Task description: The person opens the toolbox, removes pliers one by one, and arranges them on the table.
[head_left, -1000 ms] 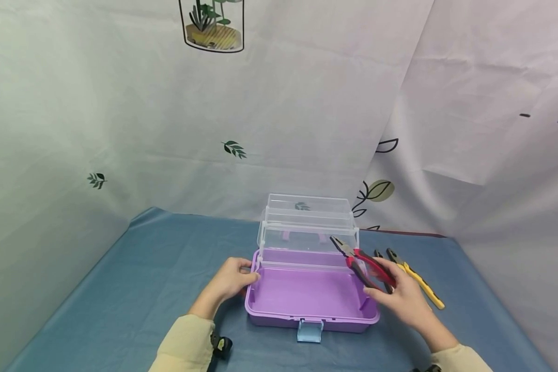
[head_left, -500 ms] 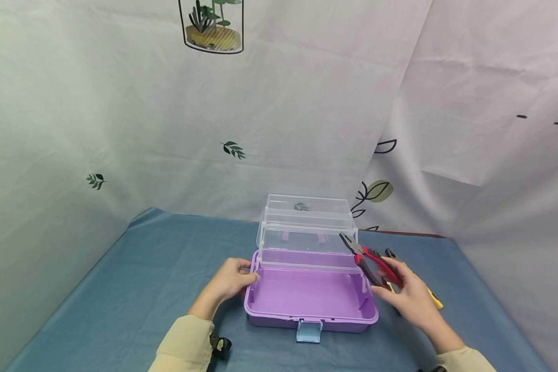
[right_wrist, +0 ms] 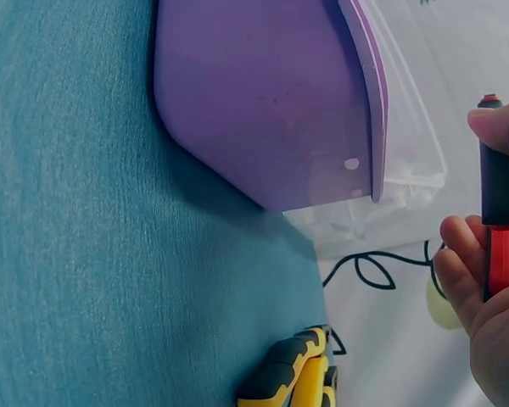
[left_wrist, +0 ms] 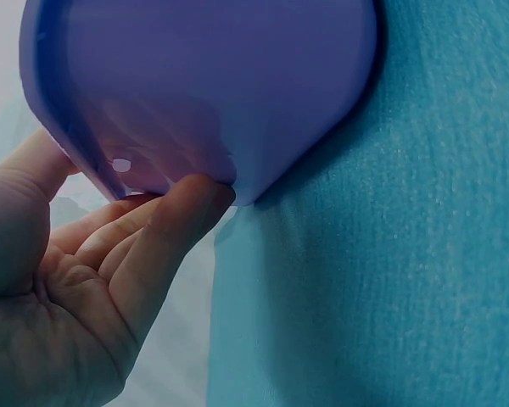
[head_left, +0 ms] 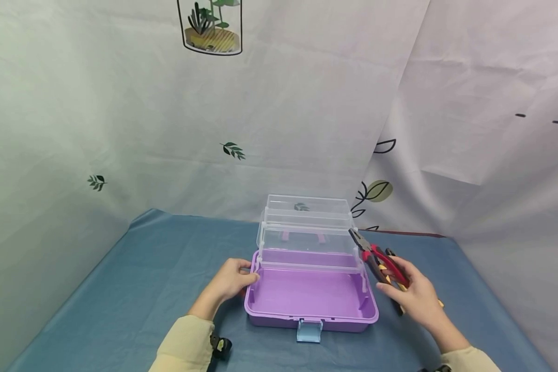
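Note:
A purple toolbox (head_left: 335,326) stands on the blue cloth, its clear lid and trays (head_left: 307,235) raised at the back. My left hand (head_left: 230,281) pinches the box's left rim; in the left wrist view its fingers (left_wrist: 174,220) lie against the end wall. Above the right side of the box, my right hand (head_left: 418,297) holds red-and-black pliers (head_left: 388,261) by the handles, their nose tilted up and leftward. Yellow-and-black tool handles (right_wrist: 301,377) lie on the cloth right of the box, mostly hidden behind the right hand in the head view.
The blue cloth (head_left: 167,258) extends on both sides of the box. A pale printed curtain (head_left: 307,103) rises behind it. A light blue latch (head_left: 309,331) hangs at the box's front. Something small and red (head_left: 243,292) shows beneath the left hand.
My right hand and the pliers have moved to the right, from over the box's inside to its right edge. The left hand keeps its place on the rim.

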Motion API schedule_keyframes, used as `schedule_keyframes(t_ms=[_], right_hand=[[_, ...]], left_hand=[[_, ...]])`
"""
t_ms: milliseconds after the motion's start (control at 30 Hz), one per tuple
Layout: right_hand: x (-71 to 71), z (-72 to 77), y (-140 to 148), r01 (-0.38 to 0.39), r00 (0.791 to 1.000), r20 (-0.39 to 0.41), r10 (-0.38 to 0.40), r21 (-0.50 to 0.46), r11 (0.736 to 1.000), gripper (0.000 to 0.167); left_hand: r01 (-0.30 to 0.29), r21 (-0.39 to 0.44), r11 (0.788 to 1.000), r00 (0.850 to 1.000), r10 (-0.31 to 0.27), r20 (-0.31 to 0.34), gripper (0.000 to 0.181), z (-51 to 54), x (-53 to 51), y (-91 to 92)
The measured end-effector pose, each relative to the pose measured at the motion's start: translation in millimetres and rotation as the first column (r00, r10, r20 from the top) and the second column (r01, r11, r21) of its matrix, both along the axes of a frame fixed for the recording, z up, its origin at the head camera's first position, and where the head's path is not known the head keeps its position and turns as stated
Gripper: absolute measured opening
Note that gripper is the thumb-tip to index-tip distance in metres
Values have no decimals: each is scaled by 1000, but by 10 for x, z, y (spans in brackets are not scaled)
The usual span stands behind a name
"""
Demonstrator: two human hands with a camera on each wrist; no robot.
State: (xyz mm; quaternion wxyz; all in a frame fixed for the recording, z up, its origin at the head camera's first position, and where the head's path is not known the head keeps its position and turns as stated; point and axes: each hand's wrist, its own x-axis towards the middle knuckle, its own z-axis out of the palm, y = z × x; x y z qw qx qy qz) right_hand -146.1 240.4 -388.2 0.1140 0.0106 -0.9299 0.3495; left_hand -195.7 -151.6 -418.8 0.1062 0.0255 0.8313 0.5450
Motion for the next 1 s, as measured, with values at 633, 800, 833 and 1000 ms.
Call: schedule_keyframes(t_ms=[633, 800, 833, 1000], right_hand=[[-26, -18, 151, 31, 998, -61, -31, -8, 1000, 67], [-37, -18, 180, 28, 997, -68, -29, -22, 999, 66], [-39, -15, 185, 29, 997, -67, -30, -23, 999, 67], [-52, 0, 223, 35, 998, -47, -36, -25, 999, 69]], left_hand=[[8, 28, 1000, 1000, -7, -4, 45, -43, -6, 0], [9, 30, 1000, 1000, -8, -6, 45, -49, -9, -9], [10, 34, 999, 1000, -10, -8, 45, -49, -10, -10], [10, 40, 999, 1000, -10, -9, 45, -24, -2, -5]])
